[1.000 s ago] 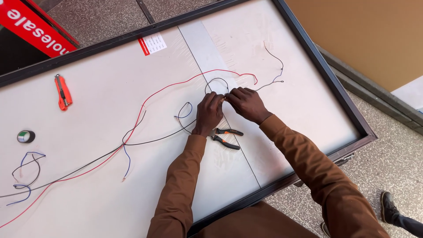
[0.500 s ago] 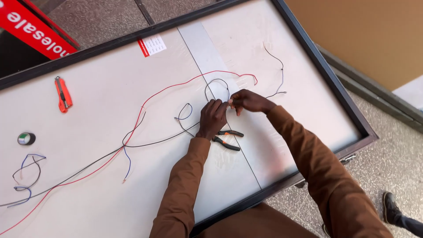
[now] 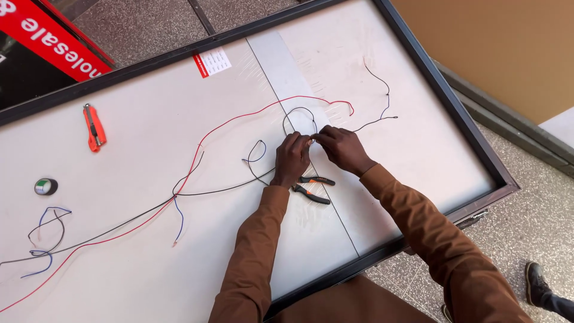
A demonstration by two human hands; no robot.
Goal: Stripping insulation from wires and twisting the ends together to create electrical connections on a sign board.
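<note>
Above the pliers [image 3: 312,186] on the bench [image 3: 149,143], the left hand [image 3: 292,159] and right hand [image 3: 342,148] pinch the black wire [image 3: 299,111] between closed fingertips, and a hard tug could snap its thin end.

Both arms are stretched forward toward twelve o'clock, left hand [image 3: 291,158] and right hand [image 3: 342,148] pinched shut, fingertips pressed together.
</note>
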